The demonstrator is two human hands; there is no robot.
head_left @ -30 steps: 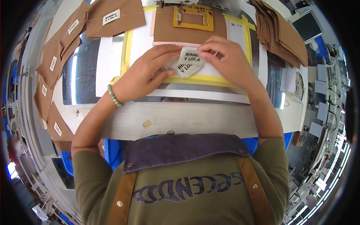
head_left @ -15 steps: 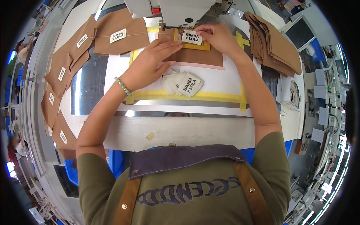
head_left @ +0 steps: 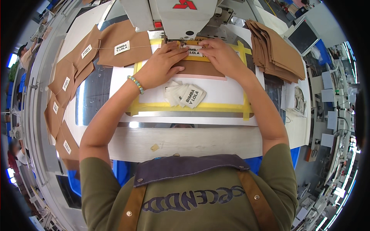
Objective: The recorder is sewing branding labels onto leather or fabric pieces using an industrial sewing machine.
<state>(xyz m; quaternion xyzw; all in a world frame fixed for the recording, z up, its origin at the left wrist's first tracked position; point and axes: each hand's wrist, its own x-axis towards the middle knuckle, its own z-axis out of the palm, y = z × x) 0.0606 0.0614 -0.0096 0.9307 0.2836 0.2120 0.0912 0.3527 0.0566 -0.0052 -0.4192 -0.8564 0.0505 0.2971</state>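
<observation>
- Fingers (head_left: 176,55) of both hands, in the head view, meet at a small white label (head_left: 194,51) with black lettering, inside the yellow frame (head_left: 198,59) on the brown panel (head_left: 202,70).
- Half a second ago it tilted across the frame; now it sits squarer within.
- Left hand (head_left: 160,67): fingers outstretched, tips at its left edge.
- Right hand (head_left: 221,57): fingers bent at its right; pinching, cannot tell.

Head-worn left fisheye view, looking down, near, above the worktable (head_left: 208,141)
</observation>
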